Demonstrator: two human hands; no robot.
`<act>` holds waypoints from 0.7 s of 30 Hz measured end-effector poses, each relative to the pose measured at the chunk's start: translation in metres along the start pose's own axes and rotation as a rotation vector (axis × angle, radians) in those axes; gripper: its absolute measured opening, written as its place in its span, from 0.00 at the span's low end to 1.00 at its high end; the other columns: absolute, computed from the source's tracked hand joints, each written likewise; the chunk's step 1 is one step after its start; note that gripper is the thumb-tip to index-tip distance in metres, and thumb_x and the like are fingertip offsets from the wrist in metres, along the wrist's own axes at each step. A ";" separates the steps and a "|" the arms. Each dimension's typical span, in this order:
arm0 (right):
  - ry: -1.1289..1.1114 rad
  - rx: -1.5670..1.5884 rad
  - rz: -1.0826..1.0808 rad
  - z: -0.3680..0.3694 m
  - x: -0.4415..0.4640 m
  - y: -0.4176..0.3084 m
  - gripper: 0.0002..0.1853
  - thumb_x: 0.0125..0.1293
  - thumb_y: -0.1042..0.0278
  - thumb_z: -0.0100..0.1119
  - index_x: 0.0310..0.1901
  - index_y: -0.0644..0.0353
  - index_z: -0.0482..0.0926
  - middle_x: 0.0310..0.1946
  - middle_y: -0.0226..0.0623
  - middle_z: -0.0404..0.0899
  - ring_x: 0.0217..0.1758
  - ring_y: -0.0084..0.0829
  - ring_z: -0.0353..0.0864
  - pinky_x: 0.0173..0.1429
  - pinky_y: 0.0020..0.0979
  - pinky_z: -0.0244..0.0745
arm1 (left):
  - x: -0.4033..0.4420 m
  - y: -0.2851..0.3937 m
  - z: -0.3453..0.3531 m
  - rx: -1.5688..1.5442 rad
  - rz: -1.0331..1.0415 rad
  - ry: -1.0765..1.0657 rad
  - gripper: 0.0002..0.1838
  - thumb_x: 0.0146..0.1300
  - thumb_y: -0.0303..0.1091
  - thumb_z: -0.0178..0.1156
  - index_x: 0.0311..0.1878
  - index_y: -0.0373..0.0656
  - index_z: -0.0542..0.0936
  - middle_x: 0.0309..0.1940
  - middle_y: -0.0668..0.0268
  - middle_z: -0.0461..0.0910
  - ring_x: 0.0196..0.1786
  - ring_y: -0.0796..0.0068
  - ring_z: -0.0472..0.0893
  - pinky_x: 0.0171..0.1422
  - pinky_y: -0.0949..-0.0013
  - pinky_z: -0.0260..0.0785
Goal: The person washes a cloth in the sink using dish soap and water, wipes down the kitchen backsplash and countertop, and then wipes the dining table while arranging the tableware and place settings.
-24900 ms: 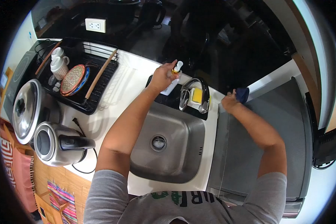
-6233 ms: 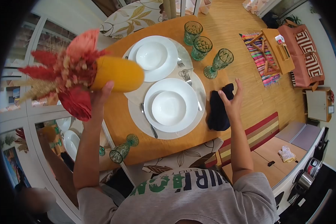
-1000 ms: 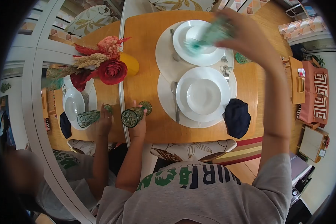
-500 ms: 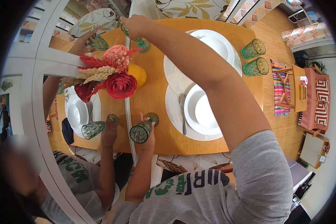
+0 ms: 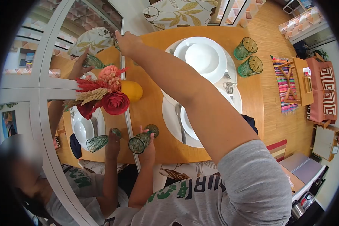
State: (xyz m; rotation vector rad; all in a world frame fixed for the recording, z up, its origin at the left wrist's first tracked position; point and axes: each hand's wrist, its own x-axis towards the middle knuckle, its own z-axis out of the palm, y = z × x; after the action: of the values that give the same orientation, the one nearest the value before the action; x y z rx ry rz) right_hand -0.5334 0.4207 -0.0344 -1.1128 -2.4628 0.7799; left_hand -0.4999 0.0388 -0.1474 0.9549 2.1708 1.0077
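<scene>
My left hand is closed around the stem of a green textured glass goblet, whose round foot shows beyond my fingers. At the far end of the wooden table, my right hand is closed on another green goblet beside the mirrored panel. Most of that goblet is hidden by my hand, though its reflection shows in the mirror. Between my hands, against the mirror, stands a yellow vase with red and pink flowers.
White stacked dishes rest on a round placemat, with forks nearby. A second setting lies partly under my right arm, with a spoon beside it. Two green tumblers stand at the right edge. A patterned chair is at the far end.
The view has shifted, so the table sits lower and further left in the picture. My right arm now covers more of the nearer dishes, and forks have come into view. Both hands keep their goblets.
</scene>
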 end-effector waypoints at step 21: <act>0.064 -0.482 0.740 -0.216 -0.196 0.271 0.38 0.37 0.53 0.75 0.53 0.61 0.75 0.40 0.49 0.81 0.46 0.46 0.81 0.48 0.39 0.77 | -0.003 -0.016 0.005 -0.047 0.035 0.030 0.34 0.62 0.40 0.63 0.69 0.41 0.62 0.47 0.66 0.76 0.52 0.69 0.73 0.63 0.66 0.61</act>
State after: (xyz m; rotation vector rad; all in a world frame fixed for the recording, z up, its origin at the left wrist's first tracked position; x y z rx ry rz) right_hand -0.1418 0.4934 -0.0382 -2.2463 -2.2178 0.2919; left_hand -0.5007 0.0311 -0.1629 0.9647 2.1515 1.0912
